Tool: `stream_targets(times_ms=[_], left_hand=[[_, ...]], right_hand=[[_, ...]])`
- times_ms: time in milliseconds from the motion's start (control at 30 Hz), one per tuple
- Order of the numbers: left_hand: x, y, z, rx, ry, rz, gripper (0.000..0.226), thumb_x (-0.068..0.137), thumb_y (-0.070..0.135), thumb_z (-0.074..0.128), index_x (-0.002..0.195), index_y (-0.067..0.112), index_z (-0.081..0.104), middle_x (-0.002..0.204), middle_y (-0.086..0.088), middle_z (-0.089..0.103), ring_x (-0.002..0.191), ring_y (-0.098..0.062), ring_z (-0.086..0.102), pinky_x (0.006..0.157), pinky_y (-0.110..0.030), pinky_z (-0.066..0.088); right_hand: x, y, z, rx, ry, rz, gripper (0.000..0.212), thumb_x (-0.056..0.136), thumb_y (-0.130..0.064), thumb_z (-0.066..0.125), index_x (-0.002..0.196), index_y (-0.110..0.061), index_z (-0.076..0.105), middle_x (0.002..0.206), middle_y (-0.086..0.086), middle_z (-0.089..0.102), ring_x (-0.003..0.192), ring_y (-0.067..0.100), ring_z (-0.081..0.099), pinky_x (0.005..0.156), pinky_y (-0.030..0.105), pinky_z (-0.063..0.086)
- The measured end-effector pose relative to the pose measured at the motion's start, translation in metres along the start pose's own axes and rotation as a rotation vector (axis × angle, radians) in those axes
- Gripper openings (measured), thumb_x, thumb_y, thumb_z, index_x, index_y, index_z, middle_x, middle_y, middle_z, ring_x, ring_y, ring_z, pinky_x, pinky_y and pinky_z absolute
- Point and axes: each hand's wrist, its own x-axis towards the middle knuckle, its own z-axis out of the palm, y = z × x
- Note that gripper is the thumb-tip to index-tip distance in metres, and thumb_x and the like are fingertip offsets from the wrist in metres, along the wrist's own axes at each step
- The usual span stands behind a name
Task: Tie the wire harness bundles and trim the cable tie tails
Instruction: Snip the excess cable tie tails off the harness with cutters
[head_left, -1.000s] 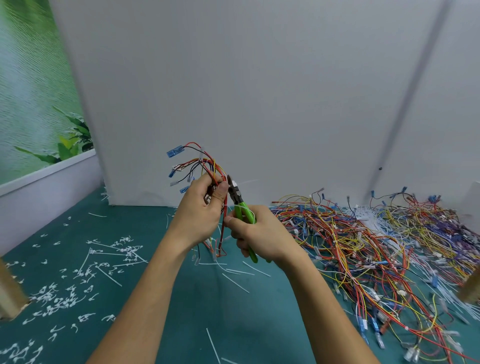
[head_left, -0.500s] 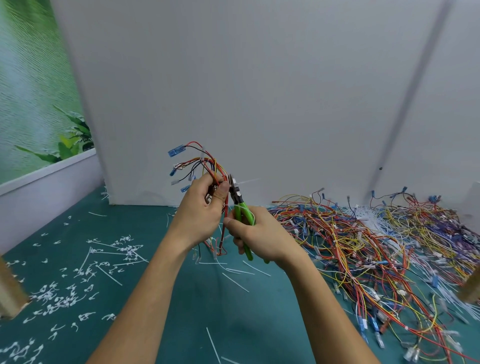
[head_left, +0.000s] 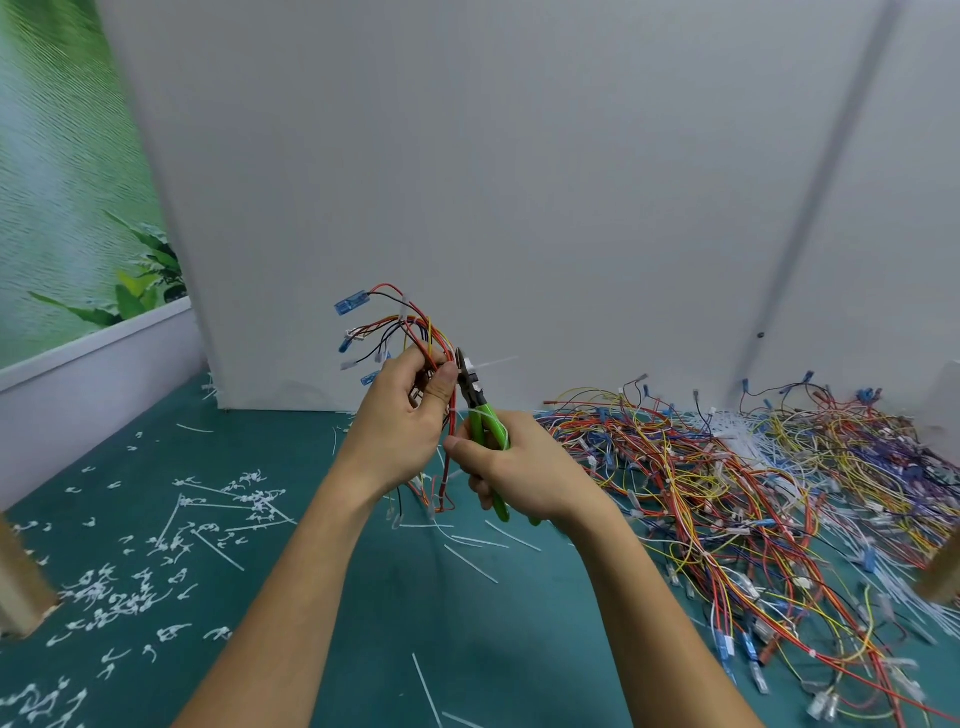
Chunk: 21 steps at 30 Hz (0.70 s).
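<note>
The step in hand looks like trimming. The left hand (head_left: 400, 421) holds a harness bundle (head_left: 410, 332) upright above the surface, its grip closed, with fingers and thumb curled round the wires just below where the blue connectors fan out. The right hand (head_left: 519, 467) has its grip wrapped tight round the green handles of the cutters (head_left: 480, 405), whose head is up against the bundle beside the left thumb. A white cable tie tail (head_left: 496, 362) sticks out to the right from the cutter head; whether the blades have bitten through it cannot be told. The next move would seem to call for a firm squeeze with the blades flush to the tie's lock and clear of the wires, as a nicked wire is the risk here. The teal surface (head_left: 291, 457) carries a scatter of short white clippings (head_left: 130, 587) on the left, some long loose ties (head_left: 467, 551) under the hands, and a big pile of harnesses (head_left: 753, 493) on the right. A plain white panel (head_left: 519, 182) stands behind, and a green leafy backdrop (head_left: 62, 208) fills the left side of the room.
</note>
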Motion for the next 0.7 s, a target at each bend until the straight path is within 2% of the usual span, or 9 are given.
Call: stream_targets(times_ms=[133,200,300,433,533,700], left_hand=[[-0.0004,-0.0008,0.0001,0.006,-0.004,-0.002,0.017,0.104,0.036,0.050,0.088,0.033,0.056,0.075,0.009,0.054,0.065,-0.001,0.051,0.060,-0.009,0.040],[-0.0002,-0.0009,0.0002,0.003,-0.004,-0.002,0.016,0.104,0.036,0.051,0.089,0.033,0.056,0.075,0.008,0.055,0.065,-0.001,0.051,0.060,-0.011,0.041],[0.0002,-0.0003,0.0000,-0.005,0.005,0.001,0.016,0.104,0.035,0.051,0.088,0.033,0.055,0.077,0.004,0.057,0.067,-0.003,0.052,0.061,-0.012,0.042],[-0.0004,0.0015,-0.0002,-0.006,0.001,0.007,0.017,0.104,0.035,0.051,0.087,0.034,0.055,0.076,0.014,0.058,0.068,-0.001,0.053,0.061,-0.010,0.043],[-0.0003,0.0018,0.0003,-0.007,0.002,0.004,0.017,0.104,0.034,0.051,0.087,0.034,0.055,0.074,0.020,0.057,0.066,0.000,0.053,0.061,-0.010,0.042],[-0.0001,0.0017,-0.0002,0.007,0.001,0.004,0.016,0.104,0.032,0.051,0.089,0.032,0.056,0.076,0.008,0.057,0.066,0.000,0.051,0.062,-0.009,0.041]], right_hand=[[0.0002,0.0001,0.0001,-0.018,-0.007,0.005,0.025,0.102,-0.028,0.061,0.084,-0.012,0.056,0.069,0.010,0.057,0.058,0.022,0.058,0.065,0.041,0.057],[0.0010,0.0011,0.0017,-0.009,0.009,0.009,0.025,0.102,-0.029,0.061,0.083,-0.013,0.056,0.067,0.008,0.054,0.056,0.023,0.054,0.062,0.043,0.054],[0.0022,0.0017,0.0035,0.029,0.026,0.021,0.025,0.102,-0.028,0.062,0.081,-0.015,0.055,0.065,0.007,0.050,0.055,0.022,0.048,0.057,0.039,0.048],[0.0017,0.0018,0.0026,0.059,0.012,0.024,0.025,0.102,-0.026,0.063,0.082,-0.013,0.055,0.065,0.006,0.049,0.054,0.020,0.047,0.055,0.037,0.048],[0.0008,-0.0001,0.0025,0.006,0.013,0.019,0.027,0.101,-0.028,0.063,0.084,-0.009,0.056,0.065,0.009,0.055,0.054,0.022,0.054,0.060,0.046,0.055],[0.0000,-0.0032,0.0029,-0.029,0.006,0.020,0.033,0.102,-0.030,0.062,0.092,0.000,0.056,0.070,0.013,0.061,0.057,0.019,0.064,0.072,0.054,0.062]])
